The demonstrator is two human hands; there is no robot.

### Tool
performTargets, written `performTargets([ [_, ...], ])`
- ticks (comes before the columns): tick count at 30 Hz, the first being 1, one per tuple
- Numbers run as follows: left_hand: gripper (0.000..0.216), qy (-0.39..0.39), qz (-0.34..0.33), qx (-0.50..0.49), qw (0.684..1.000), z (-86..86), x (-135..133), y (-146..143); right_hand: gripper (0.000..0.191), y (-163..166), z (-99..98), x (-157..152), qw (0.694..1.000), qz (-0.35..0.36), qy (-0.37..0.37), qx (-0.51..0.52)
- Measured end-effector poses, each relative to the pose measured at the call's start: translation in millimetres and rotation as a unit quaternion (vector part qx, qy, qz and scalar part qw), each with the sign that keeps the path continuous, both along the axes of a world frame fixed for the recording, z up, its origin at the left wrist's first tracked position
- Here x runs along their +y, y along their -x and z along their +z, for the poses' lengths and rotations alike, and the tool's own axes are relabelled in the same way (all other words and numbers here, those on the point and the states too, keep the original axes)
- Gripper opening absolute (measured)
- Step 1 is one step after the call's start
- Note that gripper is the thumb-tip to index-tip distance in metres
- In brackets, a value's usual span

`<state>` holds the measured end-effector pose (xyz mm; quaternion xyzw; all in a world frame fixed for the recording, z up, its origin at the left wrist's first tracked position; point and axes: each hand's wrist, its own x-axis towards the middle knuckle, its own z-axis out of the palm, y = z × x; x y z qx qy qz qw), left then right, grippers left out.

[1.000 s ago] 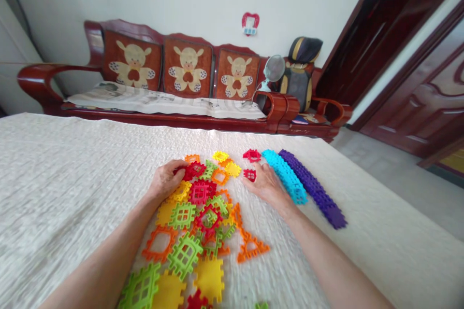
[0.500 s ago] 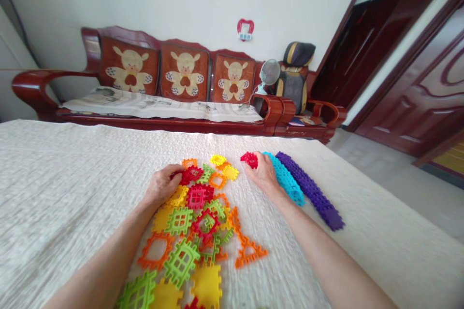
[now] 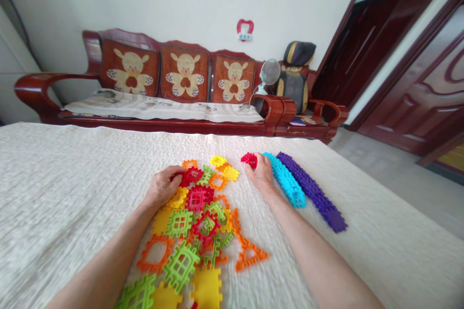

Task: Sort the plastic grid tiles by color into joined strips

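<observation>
A heap of flat plastic interlocking pieces (image 3: 195,224) in red, orange, yellow and green lies on the cream bedspread (image 3: 65,188). My left hand (image 3: 162,188) rests on the heap's far left, fingers on a red piece (image 3: 191,175). My right hand (image 3: 261,173) reaches to the far right of the heap, fingertips closed on small red pieces (image 3: 249,159). Just right of that hand lie a row of joined cyan pieces (image 3: 286,180) and a row of joined purple pieces (image 3: 312,192).
A dark wooden bench (image 3: 166,87) with bear cushions stands beyond the bed's far edge, with a small fan (image 3: 270,73) and a bag (image 3: 295,75) at its right end. Dark wooden doors (image 3: 409,82) are at the right.
My right hand moved away from me and gathered the nearer red piece up against the farther one. My left hand stayed on the heap.
</observation>
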<state>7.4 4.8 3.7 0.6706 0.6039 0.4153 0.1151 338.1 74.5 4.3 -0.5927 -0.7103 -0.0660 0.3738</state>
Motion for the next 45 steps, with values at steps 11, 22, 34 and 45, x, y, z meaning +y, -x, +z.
performTargets([
  [11,0.034,0.002,0.003,-0.025,1.0,2.1,-2,-2,0.039,8,10.2,-8,0.997,0.06,-0.05,0.002],
  [22,0.04,0.081,-0.061,-0.249,0.963,8.6,-7,-12,0.045,70,21.7,-53,0.935,0.353,0.038,0.0],
  [34,0.039,0.145,-0.124,-0.347,0.918,21.5,-12,-20,0.051,88,16.3,-55,0.929,0.347,0.115,-0.052],
  [45,0.037,0.151,-0.143,-0.465,0.861,21.8,-13,-29,0.033,80,24.6,-45,0.95,0.305,0.063,0.028],
])
